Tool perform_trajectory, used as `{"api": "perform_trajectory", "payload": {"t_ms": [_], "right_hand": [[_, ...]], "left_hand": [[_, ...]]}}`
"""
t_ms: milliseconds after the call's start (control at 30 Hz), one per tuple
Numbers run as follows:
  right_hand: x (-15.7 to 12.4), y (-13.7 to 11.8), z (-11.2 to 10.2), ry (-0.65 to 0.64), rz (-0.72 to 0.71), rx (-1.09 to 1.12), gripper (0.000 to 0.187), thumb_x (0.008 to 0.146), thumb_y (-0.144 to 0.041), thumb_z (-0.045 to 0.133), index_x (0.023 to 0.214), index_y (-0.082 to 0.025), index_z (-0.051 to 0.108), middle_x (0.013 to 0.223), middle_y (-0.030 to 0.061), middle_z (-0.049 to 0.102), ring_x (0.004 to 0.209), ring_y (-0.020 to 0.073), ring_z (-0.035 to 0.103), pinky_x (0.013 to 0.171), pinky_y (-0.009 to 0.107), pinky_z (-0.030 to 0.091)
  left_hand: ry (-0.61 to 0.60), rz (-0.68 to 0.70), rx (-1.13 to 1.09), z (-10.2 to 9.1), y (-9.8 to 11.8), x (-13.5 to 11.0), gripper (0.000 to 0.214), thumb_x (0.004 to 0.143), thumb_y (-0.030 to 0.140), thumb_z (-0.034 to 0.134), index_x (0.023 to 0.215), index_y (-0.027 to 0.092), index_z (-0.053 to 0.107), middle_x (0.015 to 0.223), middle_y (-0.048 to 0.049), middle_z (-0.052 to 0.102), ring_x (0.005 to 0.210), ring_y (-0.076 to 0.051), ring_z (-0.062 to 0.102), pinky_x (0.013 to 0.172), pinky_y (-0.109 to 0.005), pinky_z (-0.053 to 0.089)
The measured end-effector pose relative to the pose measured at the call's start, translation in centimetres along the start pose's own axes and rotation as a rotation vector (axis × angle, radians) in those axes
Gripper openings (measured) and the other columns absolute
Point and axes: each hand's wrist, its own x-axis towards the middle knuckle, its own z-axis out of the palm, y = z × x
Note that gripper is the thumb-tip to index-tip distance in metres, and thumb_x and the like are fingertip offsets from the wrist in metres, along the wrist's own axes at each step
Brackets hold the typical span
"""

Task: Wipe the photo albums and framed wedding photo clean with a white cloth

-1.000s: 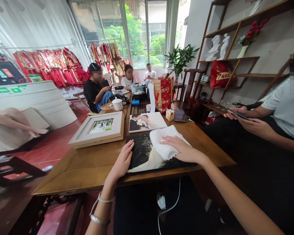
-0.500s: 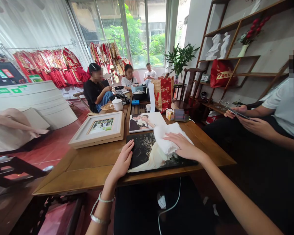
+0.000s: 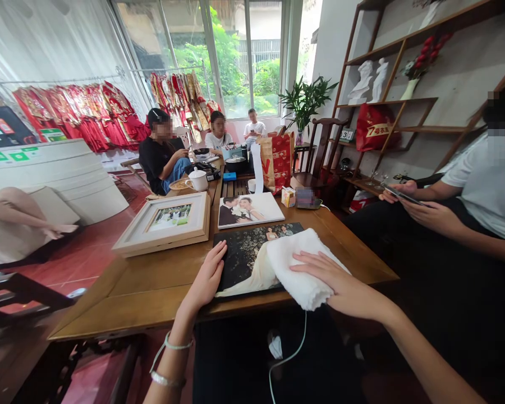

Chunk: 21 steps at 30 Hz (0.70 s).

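Observation:
A dark wedding photo panel [image 3: 242, 264] lies flat near the front edge of the wooden table. My left hand [image 3: 208, 275] rests along its left edge, fingers stretched out over the border, a bracelet and a bangle on that wrist. On the panel's right side, a folded white towel [image 3: 292, 258] covers part of the picture and hangs over the near edge. My right hand [image 3: 332, 283] lies on top of the towel, fingers extended and slightly spread, pressing it down. Two small figures at the panel's top show beyond the cloth.
Behind the panel lie a white photo print panel [image 3: 273, 207] and a pale wooden picture frame [image 3: 202, 230]. A white lidded cup [image 3: 198, 180], a paper bag [image 3: 275, 163] and a small box [image 3: 288, 196] stand farther back. A person [image 3: 441, 219] with a phone sits at right; others sit at the far end.
My right hand has drawn the towel toward me and to the right, over the panel's near edge, uncovering the figures at the top. My left hand stays on the left edge.

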Motion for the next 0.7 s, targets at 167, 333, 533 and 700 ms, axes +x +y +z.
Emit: {"api": "perform_trajectory", "payload": {"t_ms": [167,333,533,700], "right_hand": [[3.8,2.8,-0.3,0.054,-0.021,-0.014,0.076,0.062,-0.004,0.044,0.134,-0.027,0.047,0.149,0.0035,0.035,0.139,0.0218,0.025,0.114,0.051,0.012],[8.0,5.7,-0.3,0.123,-0.012,-0.034,0.075,0.060,-0.005,0.045,0.132,-0.026,0.050,0.146,0.0055,0.040,0.137,0.0233,0.030,0.113,0.052,0.015],[10.8,8.1,-0.8,0.198,0.035,-0.029,0.067,0.066,-0.010,0.048,0.132,-0.023,0.049,0.142,0.0080,0.045,0.134,0.0264,0.035,0.111,0.050,0.024],[10.5,7.5,-0.5,0.205,0.085,-0.063,0.067,0.065,-0.009,0.047,0.131,-0.020,0.050,0.144,0.0097,0.043,0.135,0.0269,0.033,0.111,0.051,0.021]], "left_hand": [[-0.008,0.005,-0.008,-0.1,0.0,0.0,0.044,0.095,0.027,0.031,0.136,0.020,0.044,0.150,-0.0081,0.034,0.139,-0.018,0.027,0.117,-0.043,0.016],[-0.004,0.003,-0.015,0.0,0.1,-0.1,0.044,0.095,0.027,0.032,0.136,0.020,0.044,0.150,-0.0084,0.034,0.140,-0.018,0.027,0.117,-0.043,0.016],[0.013,0.010,-0.011,0.0,0.0,-0.1,0.043,0.094,0.026,0.033,0.135,0.020,0.046,0.149,-0.0082,0.035,0.139,-0.019,0.028,0.117,-0.043,0.018],[0.005,-0.004,-0.003,0.0,0.1,-0.1,0.044,0.094,0.024,0.033,0.135,0.018,0.045,0.149,-0.0094,0.035,0.139,-0.018,0.027,0.117,-0.042,0.017]]}}
